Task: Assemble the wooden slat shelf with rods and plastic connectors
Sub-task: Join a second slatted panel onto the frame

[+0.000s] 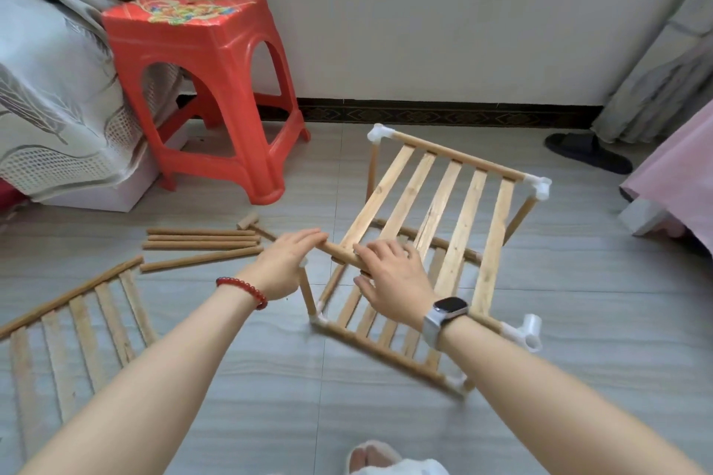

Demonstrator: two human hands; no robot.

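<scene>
Half-built shelf (pixel 436 227) on floor, top slat panel tilted. Left hand (pixel 283 264) and right hand (pixel 395 280) both wrapped on near rail (pixel 341 253). Tip: push rail straight into corner connector (pixel 303 262), keep frame square. Spare rods (pixel 200 239) nearby.

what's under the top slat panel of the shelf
Under the top slat panel, a second slat panel lies on the floor, joined by upright rods. The right hand and wrist cover part of it.

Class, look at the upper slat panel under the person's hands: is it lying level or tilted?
Tilted. The upper slat panel has its far rail, between two white connectors, raised, while its near rail under both hands sits lower.
</scene>
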